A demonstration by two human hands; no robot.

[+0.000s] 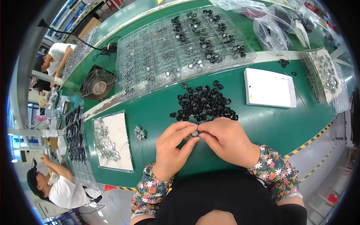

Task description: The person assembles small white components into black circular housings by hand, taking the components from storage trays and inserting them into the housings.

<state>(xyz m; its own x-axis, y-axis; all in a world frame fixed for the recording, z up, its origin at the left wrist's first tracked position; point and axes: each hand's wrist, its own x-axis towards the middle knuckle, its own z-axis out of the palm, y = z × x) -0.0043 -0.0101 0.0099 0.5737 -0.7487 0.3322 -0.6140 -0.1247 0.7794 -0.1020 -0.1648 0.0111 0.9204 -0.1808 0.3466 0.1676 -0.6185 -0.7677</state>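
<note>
Pinching a small part [194, 133] between them, the left hand [168, 148] and the right hand [230, 142] meet over the green desk [150, 103], just on the near side of a loose heap of black caps [204, 101]. Each hand is narrow, thumb and forefinger closed on the part from its own side; the fingertips hide most of it. Judging by how things lie, this one part is mid-work and much is left: the heap is large, and only a single part is held. A bunch of clear pieces [140, 132] with thin wires lies to the left of the left hand, near a white card [119, 131] that carries more of them; whether these are finished or waiting, I cannot tell. Beyond the heap, the tray [245, 59] has black pieces in many of its right-hand cells and mostly clear ones in its left-hand cells, which may be work already done or stock. To the right lies a white box [266, 92], apart from both hands. As for direction, the part shows a pale round face, turned roughly upward, toward the view from the head. Its long axis, if it has one, probably runs away from that face, down between the fingers, but any stem or wire is hidden, so its tilt cannot be read for sure
</note>
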